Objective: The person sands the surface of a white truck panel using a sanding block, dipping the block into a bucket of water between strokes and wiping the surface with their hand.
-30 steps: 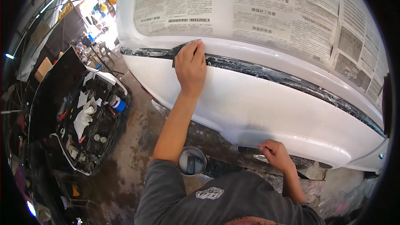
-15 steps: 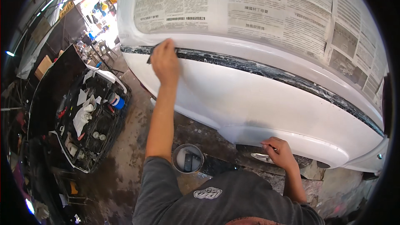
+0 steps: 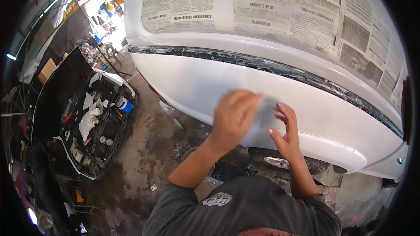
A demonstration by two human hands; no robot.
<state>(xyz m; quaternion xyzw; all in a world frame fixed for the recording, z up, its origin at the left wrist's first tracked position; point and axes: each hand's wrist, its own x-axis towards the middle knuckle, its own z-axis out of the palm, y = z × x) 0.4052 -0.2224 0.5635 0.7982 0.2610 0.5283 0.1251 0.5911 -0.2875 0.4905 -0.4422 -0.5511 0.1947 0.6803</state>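
A grey sheet (image 3: 262,120), probably sandpaper though it is blurred, is between the two hands, in front of the white car panel (image 3: 210,87). The left hand (image 3: 234,118) pinches its left edge with closed fingers; the right hand (image 3: 284,131) touches its right edge with fingers spread apart. Above runs one dark trim strip (image 3: 271,67), and newspaper sheets (image 3: 245,6) cover the window. One wheel (image 3: 280,162) is below the hands. At left lies one black open case (image 3: 87,122) with small tools.
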